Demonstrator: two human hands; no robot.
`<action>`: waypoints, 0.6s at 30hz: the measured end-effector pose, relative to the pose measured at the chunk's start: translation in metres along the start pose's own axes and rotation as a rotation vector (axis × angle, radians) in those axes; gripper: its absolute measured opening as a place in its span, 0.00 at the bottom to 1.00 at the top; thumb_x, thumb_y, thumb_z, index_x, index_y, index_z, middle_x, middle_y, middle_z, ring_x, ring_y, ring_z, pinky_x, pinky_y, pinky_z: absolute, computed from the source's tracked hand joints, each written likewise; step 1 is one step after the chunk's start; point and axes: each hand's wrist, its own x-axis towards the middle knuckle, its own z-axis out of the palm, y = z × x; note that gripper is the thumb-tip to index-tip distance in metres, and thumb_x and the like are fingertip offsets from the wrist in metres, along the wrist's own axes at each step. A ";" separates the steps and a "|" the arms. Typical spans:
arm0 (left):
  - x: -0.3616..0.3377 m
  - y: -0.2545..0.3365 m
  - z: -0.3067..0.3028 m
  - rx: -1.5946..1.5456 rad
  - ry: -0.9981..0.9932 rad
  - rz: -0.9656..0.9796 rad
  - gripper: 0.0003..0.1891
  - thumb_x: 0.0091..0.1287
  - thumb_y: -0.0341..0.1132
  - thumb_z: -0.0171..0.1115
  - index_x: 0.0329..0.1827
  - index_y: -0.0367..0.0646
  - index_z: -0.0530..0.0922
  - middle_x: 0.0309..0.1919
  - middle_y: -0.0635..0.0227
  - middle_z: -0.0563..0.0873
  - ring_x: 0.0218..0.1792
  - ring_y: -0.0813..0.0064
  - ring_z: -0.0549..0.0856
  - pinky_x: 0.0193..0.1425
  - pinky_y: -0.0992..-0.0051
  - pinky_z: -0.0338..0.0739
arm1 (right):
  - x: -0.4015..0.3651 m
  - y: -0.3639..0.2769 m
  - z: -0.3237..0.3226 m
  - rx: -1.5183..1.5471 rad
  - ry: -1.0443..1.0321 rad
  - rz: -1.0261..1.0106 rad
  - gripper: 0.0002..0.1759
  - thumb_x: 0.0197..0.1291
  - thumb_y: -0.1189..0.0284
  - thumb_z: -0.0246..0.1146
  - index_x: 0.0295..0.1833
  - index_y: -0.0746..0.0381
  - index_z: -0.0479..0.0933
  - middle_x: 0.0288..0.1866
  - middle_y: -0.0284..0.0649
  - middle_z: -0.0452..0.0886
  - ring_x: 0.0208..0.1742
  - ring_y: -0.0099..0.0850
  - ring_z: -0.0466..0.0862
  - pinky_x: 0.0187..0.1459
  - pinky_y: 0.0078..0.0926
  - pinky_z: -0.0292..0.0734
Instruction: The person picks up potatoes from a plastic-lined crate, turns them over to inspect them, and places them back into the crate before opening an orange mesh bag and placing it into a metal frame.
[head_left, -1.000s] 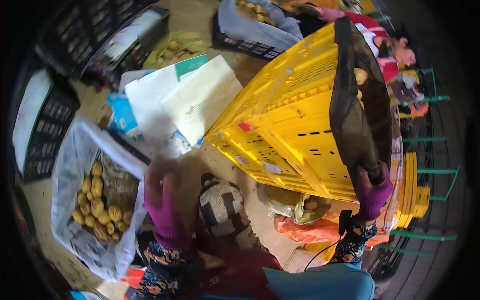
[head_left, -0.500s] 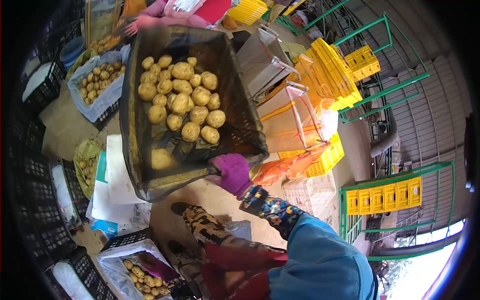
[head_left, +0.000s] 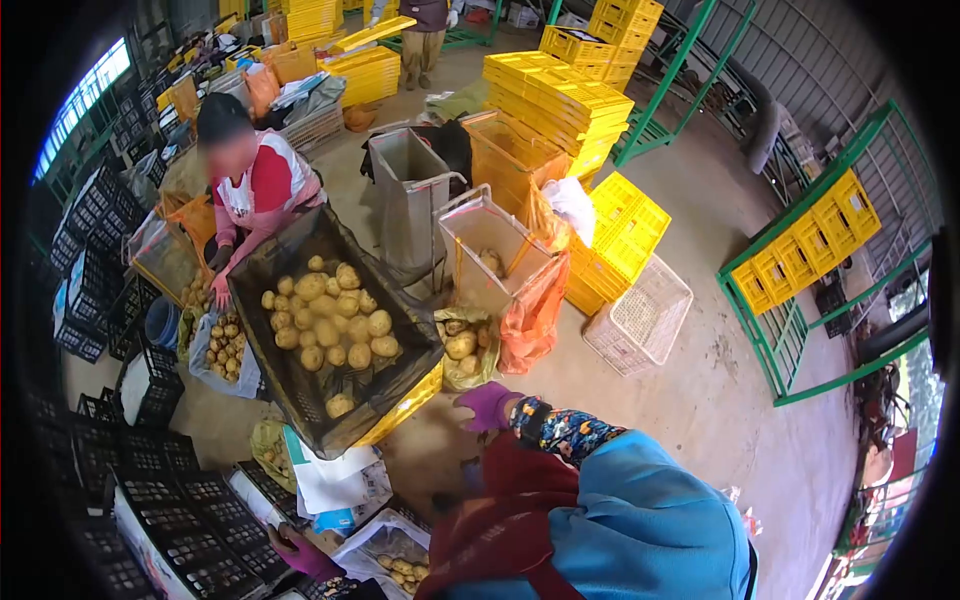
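Note:
My right hand, in a purple glove, hangs beside the near corner of a large dark tray lined with black netting. Its fingers are partly spread and hold nothing I can see. Several potatoes lie in that tray, which rests on something yellow. At the lower edge of the view is my left hand, also purple-gloved, its fingers stretched out near black crates. Close by stands a crate lined with white plastic, with potatoes inside.
Across the tray another person bends, a gloved hand by its far edge. Mesh sacks on frames, a potato bag, yellow crates and a pale basket stand to the right. White cardboard lies near the tray.
My right hand has let go of the tray's rim and drawn away from it. My left hand has moved off the potatoes in the lined crate. The view has turned and widened.

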 end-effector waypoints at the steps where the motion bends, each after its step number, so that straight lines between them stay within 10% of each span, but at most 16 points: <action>1: 0.001 0.009 0.011 0.022 -0.003 0.025 0.26 0.75 0.40 0.53 0.68 0.28 0.67 0.64 0.45 0.74 0.62 0.57 0.77 0.68 0.64 0.69 | -0.025 0.012 -0.022 0.043 -0.015 0.099 0.34 0.57 0.45 0.63 0.64 0.53 0.74 0.54 0.43 0.83 0.57 0.42 0.82 0.57 0.40 0.76; 18: -0.086 0.271 0.374 -0.416 -0.627 0.100 0.23 0.69 0.28 0.57 0.67 0.34 0.68 0.55 0.61 0.78 0.52 0.74 0.80 0.58 0.76 0.75 | -0.135 0.286 -0.100 0.316 0.080 0.641 0.36 0.58 0.44 0.60 0.67 0.54 0.73 0.61 0.46 0.80 0.62 0.46 0.79 0.64 0.42 0.72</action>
